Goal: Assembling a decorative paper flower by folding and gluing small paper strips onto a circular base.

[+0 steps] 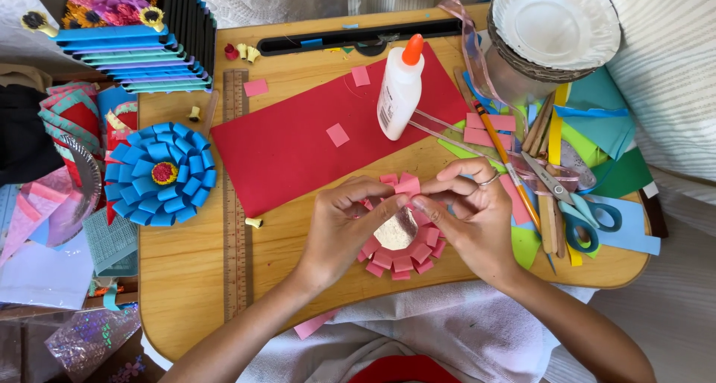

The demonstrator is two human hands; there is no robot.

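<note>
A half-made pink paper flower (403, 260), a ring of folded pink petals around a silvery round base, lies on the wooden lap table (186, 278). My left hand (344, 223) and my right hand (466, 208) meet over its upper edge. The fingertips of both pinch one folded pink petal (406, 185) at the ring. A ring sits on a finger of my right hand. A finished blue paper flower (159, 174) with a yellow and pink centre lies at the left.
A red paper sheet (298, 152) with small pink squares lies in the middle, with a white glue bottle (400, 88) on it. A wooden ruler (235, 204) runs down the left. Scissors (574, 204), a pencil, coloured paper scraps and stacked paper plates (556, 29) crowd the right.
</note>
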